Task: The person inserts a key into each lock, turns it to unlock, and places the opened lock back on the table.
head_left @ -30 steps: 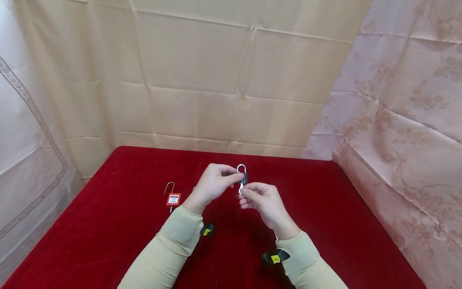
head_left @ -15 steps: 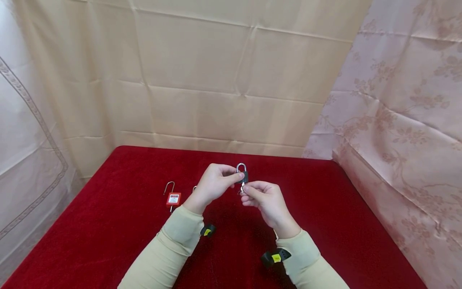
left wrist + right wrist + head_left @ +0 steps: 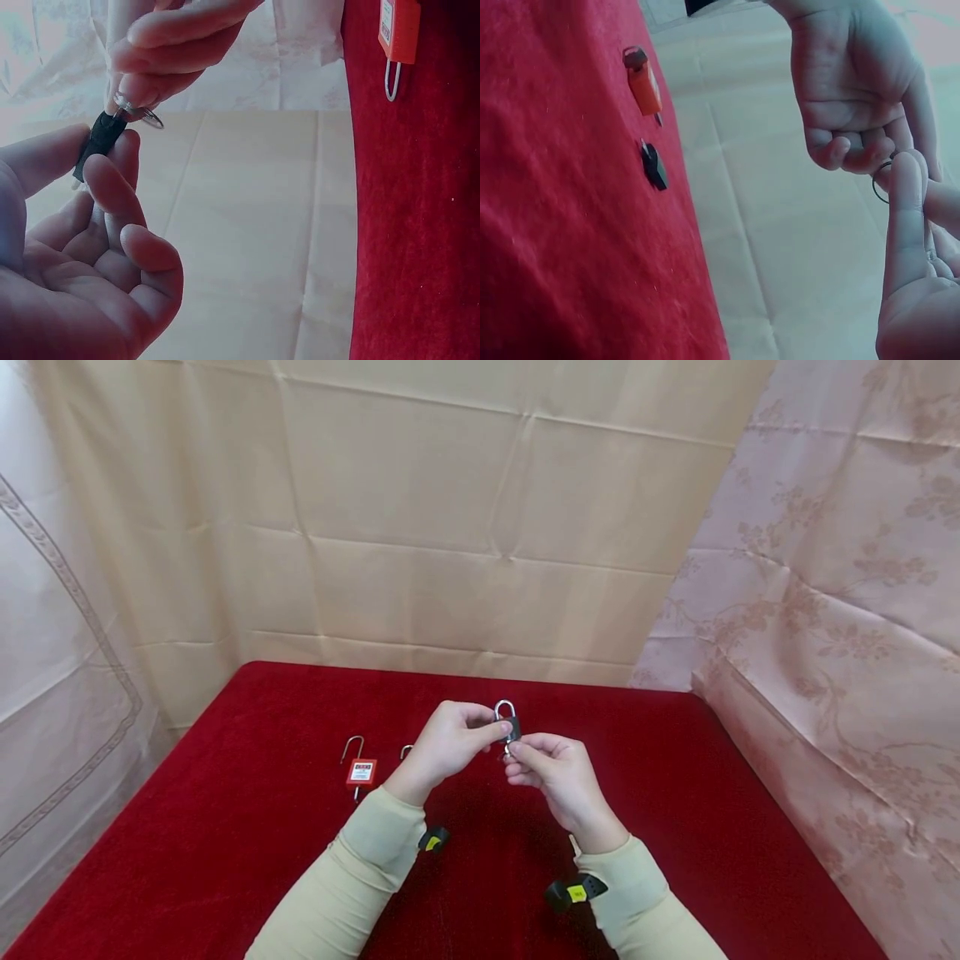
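Between thumb and fingers, my left hand (image 3: 446,742) grips a small dark padlock (image 3: 514,728), held up above the table with its silver shackle on top. From below, my right hand (image 3: 558,777) pinches a small silver key (image 3: 120,112) at the padlock's underside; the fingertips are right at its base and hide most of the key. A thin key ring (image 3: 154,119) hangs beside those fingers. Left of the left hand, a red padlock (image 3: 362,772) with a white label lies on the table, its shackle swung out and a key at its lower end.
A second dark padlock (image 3: 655,167) lies by the red one; in the head view only its shackle (image 3: 406,751) shows past the left hand. Red cloth covers the table (image 3: 225,843). A beige curtain (image 3: 420,527) hangs behind it, a floral one (image 3: 840,568) to the right.
My right hand has risen slightly and shifted right, so less of the key shows below the padlock. The left hand and padlock have drifted a little right.
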The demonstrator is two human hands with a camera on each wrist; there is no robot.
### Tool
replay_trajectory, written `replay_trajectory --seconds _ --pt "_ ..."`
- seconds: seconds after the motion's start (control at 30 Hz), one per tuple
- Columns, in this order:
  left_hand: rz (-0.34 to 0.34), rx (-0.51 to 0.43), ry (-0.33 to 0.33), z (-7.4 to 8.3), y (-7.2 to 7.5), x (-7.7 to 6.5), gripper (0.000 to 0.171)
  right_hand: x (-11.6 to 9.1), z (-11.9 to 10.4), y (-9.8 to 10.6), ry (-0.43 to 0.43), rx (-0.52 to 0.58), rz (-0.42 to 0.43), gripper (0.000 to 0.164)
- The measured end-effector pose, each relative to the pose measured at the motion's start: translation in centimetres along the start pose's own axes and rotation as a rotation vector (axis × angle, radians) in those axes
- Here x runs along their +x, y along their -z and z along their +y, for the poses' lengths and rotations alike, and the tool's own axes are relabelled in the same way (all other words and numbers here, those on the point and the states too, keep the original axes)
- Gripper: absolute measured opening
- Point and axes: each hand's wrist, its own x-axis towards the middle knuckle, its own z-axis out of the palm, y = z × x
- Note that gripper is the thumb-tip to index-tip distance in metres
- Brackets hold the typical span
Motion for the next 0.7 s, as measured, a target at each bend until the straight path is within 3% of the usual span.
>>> replay_trajectory --seconds 0.37,0.7 --pt "0.015 -0.035 0.008 0.3 -0.3 -0.1 0.011 0.0 -0.9 0.4 0.071 -0.127 -0.037 0.020" --pt "0.049 -0.087 -0.058 0.7 -0.3 -0.3 0.010 -0.3 -2.2 1.1 0.172 -0.285 0.001 0.020"
